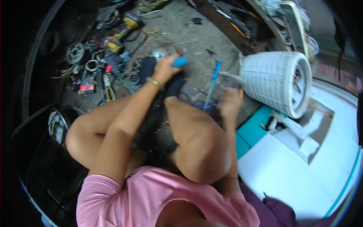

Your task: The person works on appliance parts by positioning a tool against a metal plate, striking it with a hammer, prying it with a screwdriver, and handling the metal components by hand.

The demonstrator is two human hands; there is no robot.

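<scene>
My left hand [165,69], a bracelet at its wrist, is closed around a blue-handled tool [180,61] whose handle end points right. Its working end is hidden by the hand. Just beyond the hand lies a blurred, silvery round metal part [159,54] by my dark-covered feet. On the right, my right hand [230,103] is smeared by motion but wrapped round what looks like a hammer [233,77], its grey head raised above the fist. Between the hands a screwdriver [216,70] with a blue handle and long thin shaft lies on the concrete floor.
Yellow-and-black power drills [114,43], pliers [110,94] and several loose metal parts crowd the floor at left. A white ribbed tub [272,77] lies on its side at right. Nearer stands a white panel [272,181] with a recess. A long dark trough [223,32] holds tools.
</scene>
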